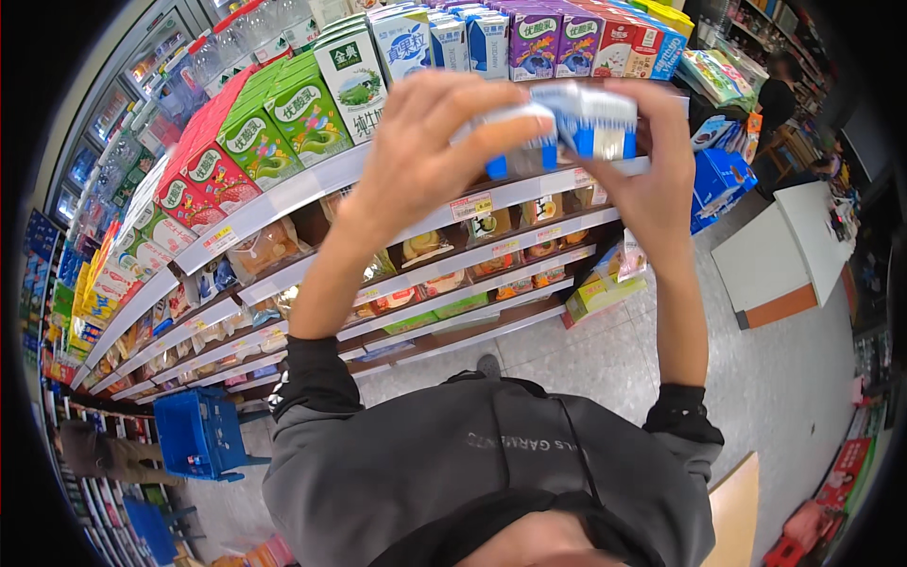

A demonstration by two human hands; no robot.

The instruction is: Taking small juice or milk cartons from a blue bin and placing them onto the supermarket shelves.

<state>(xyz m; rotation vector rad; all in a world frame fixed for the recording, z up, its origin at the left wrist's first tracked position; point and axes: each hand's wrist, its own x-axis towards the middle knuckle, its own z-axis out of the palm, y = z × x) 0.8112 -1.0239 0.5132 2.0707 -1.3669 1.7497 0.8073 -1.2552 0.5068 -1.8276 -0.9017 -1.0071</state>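
Observation:
Both my hands are raised over the front edge of the top shelf. My left hand has its fingers bent over a small blue-and-white drink carton, blurred by motion. In my right hand a second blue-and-white carton is gripped between thumb and fingers. The two cartons are side by side, tilted toward each other; whether they touch I cannot tell. Behind them stand rows of upright blue-and-white cartons, purple cartons and red cartons. A tall white-and-green carton is nearest my left hand on its left.
Green cartons and pink-red cartons line the shelf leftward. Lower shelves hold packaged food. A blue basket stands at the lower left, near another person's legs. A white counter is at the right.

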